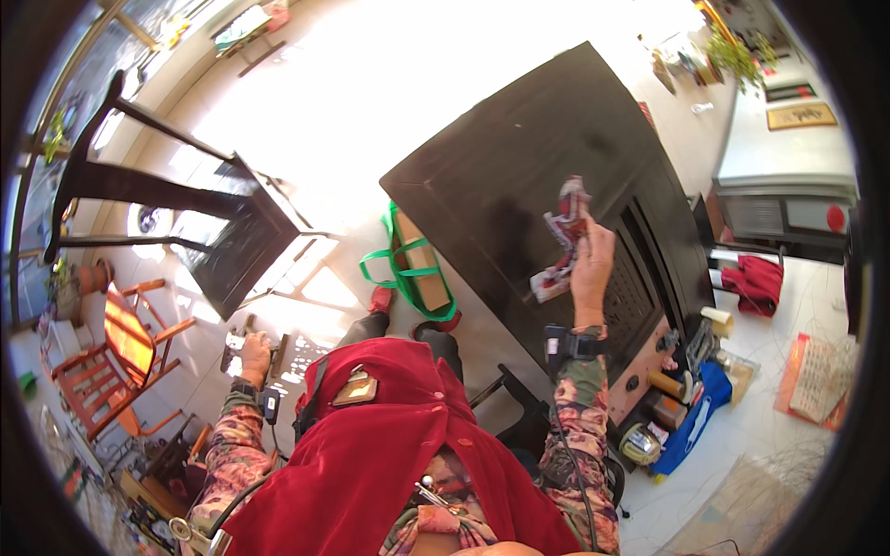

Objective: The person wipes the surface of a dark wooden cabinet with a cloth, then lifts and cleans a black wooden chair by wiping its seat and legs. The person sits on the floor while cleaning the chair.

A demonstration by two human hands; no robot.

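Observation:
My right hand (593, 260) is closed on a red and white patterned cloth (571, 236), bunched above the dark wooden table (487, 160); whether the cloth touches the tabletop I cannot tell. At the lower left, my left hand (255, 353) is near a small dark stool or stand (279, 356) with a pale patterned thing at its fingers; blur and glare hide whether it grips anything. A green bag (441, 304) with a cardboard box (424, 267) inside sits on the floor between my feet and the table.
A dark wooden chair (160, 191) stands left, with an orange-brown wooden chair (97, 375) below it. Right of the table are a blue bag (695, 420), bottles and a red cloth (754, 285) on a white surface. A black chair (518, 399) is close by me.

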